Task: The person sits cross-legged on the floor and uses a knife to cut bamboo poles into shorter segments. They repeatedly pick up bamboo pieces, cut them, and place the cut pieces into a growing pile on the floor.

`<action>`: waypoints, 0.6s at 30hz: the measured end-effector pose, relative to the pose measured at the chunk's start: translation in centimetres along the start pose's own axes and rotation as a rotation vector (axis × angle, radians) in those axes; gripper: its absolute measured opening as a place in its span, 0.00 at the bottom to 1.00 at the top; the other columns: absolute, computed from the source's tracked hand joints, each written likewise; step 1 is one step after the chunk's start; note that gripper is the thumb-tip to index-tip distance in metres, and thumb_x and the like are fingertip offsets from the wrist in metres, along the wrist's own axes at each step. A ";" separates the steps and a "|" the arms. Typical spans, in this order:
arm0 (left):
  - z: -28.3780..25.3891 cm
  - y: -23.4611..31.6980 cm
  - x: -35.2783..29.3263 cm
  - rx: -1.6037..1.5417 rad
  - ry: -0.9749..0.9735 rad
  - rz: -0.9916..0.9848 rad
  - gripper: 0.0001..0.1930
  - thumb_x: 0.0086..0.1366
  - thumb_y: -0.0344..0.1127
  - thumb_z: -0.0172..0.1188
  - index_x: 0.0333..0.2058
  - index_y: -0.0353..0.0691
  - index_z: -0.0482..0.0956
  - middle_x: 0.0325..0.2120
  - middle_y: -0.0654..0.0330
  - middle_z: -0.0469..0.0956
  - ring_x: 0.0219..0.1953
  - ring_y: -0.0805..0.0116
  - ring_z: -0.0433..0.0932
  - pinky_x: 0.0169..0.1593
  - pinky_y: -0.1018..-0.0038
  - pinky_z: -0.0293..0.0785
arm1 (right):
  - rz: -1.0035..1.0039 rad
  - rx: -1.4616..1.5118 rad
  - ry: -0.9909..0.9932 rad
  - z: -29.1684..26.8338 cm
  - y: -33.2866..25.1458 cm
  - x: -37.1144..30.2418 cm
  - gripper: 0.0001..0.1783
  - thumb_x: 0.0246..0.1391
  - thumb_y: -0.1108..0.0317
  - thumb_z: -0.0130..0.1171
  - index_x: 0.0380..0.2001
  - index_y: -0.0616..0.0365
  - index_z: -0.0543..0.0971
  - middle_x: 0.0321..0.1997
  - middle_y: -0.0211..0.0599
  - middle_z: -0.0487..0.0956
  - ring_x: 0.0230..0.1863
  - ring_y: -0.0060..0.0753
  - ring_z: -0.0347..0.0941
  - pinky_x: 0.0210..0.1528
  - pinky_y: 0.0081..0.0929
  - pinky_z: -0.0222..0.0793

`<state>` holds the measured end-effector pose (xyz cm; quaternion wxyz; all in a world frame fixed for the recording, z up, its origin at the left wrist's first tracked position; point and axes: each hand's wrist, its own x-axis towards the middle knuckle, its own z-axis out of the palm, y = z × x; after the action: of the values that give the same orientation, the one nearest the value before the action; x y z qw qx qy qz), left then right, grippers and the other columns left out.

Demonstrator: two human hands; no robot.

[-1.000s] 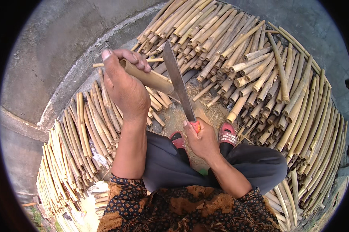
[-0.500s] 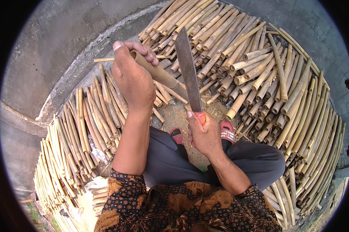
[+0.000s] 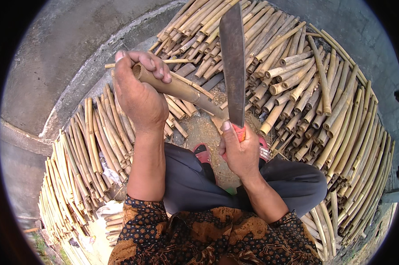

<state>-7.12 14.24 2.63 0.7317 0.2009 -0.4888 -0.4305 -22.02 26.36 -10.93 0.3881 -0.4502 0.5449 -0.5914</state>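
Machete [image 3: 233, 66] shifted rightward, right grip [image 3: 242, 152] clamped on it, left grip [image 3: 139, 95] around hollow bamboo [image 3: 173, 88].

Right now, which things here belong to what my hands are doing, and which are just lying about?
In use:
- broad-bladed knife, in your right hand
- bamboo piece, under your left hand's curled fingers

Lying about:
- bamboo pile ahead and right
- bamboo pile on the left

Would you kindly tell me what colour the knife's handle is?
The handle is red-orange, seen best in the head view.
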 end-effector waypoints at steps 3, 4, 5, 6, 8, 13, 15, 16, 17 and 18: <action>-0.4 0.0 0.2 -0.058 -0.038 0.012 0.24 0.81 0.48 0.37 0.29 0.39 0.67 0.22 0.60 0.65 0.24 0.68 0.66 0.29 0.70 0.69 | -0.224 0.178 0.121 0.2 -1.3 0.5 0.13 0.69 0.63 0.59 0.33 0.62 0.76 0.19 0.30 0.72 0.22 0.16 0.68 0.25 0.26 0.66; -0.3 -0.1 0.1 -0.071 -0.033 0.017 0.23 0.81 0.48 0.37 0.29 0.39 0.66 0.22 0.59 0.65 0.23 0.68 0.66 0.28 0.70 0.69 | -0.296 0.037 0.098 0.6 -1.7 0.6 0.16 0.68 0.61 0.60 0.31 0.63 0.75 0.18 0.37 0.74 0.20 0.27 0.73 0.25 0.32 0.68; -0.3 -0.1 0.0 -0.086 -0.010 0.018 0.23 0.81 0.48 0.37 0.29 0.39 0.66 0.22 0.59 0.65 0.22 0.68 0.66 0.27 0.70 0.68 | -0.206 -0.105 0.037 1.2 -1.7 1.0 0.17 0.68 0.60 0.60 0.30 0.64 0.75 0.18 0.41 0.75 0.20 0.33 0.74 0.25 0.35 0.68; -0.1 -0.3 -0.4 -0.073 -0.079 0.010 0.22 0.81 0.48 0.36 0.30 0.39 0.66 0.20 0.59 0.65 0.20 0.68 0.65 0.26 0.71 0.67 | -0.118 -0.247 -0.027 1.7 -1.8 1.3 0.18 0.67 0.60 0.61 0.30 0.64 0.75 0.18 0.44 0.75 0.19 0.39 0.75 0.26 0.37 0.68; -0.1 0.0 -0.4 -0.079 -0.071 0.010 0.22 0.81 0.48 0.36 0.31 0.39 0.65 0.19 0.59 0.64 0.20 0.68 0.65 0.26 0.71 0.67 | -0.036 -0.370 -0.095 2.1 -2.0 1.5 0.19 0.66 0.59 0.62 0.29 0.65 0.75 0.18 0.49 0.76 0.20 0.47 0.77 0.26 0.40 0.69; -0.4 0.2 -0.3 -0.069 0.034 0.015 0.20 0.81 0.48 0.36 0.34 0.40 0.64 0.18 0.58 0.64 0.21 0.68 0.65 0.26 0.71 0.67 | -0.179 -0.219 0.029 0.9 -4.1 0.4 0.15 0.63 0.62 0.65 0.32 0.65 0.77 0.19 0.51 0.77 0.21 0.51 0.78 0.27 0.40 0.72; -0.3 0.0 -0.3 -0.030 0.032 0.022 0.20 0.81 0.48 0.35 0.34 0.40 0.65 0.18 0.58 0.64 0.22 0.67 0.66 0.28 0.70 0.69 | -0.340 -0.147 0.101 0.7 -3.8 0.1 0.12 0.62 0.65 0.66 0.35 0.65 0.77 0.20 0.49 0.78 0.21 0.49 0.79 0.26 0.38 0.72; -0.2 -0.1 -0.3 -0.019 0.040 0.021 0.20 0.81 0.48 0.35 0.34 0.40 0.65 0.19 0.58 0.64 0.22 0.67 0.66 0.29 0.70 0.69 | -0.414 -0.132 0.113 0.9 -2.9 0.2 0.11 0.61 0.67 0.66 0.37 0.64 0.78 0.20 0.48 0.79 0.21 0.48 0.80 0.26 0.37 0.73; -0.1 -0.1 -0.3 -0.015 0.032 0.025 0.20 0.81 0.49 0.35 0.34 0.40 0.65 0.19 0.58 0.64 0.22 0.67 0.66 0.29 0.70 0.69 | -0.425 -0.163 0.095 1.1 -1.7 0.3 0.10 0.60 0.69 0.67 0.38 0.64 0.78 0.21 0.46 0.79 0.21 0.47 0.80 0.26 0.36 0.73; -0.1 0.0 -0.3 0.003 0.057 0.011 0.21 0.81 0.49 0.35 0.34 0.40 0.65 0.19 0.58 0.64 0.22 0.67 0.66 0.30 0.69 0.69 | -0.328 -0.254 0.056 1.7 0.1 0.6 0.11 0.62 0.65 0.63 0.37 0.65 0.79 0.21 0.46 0.80 0.22 0.45 0.81 0.26 0.38 0.74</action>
<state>-7.12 14.48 2.42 0.7474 0.2116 -0.4693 -0.4199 -20.59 25.33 -10.97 0.2118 -0.5616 0.5449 -0.5855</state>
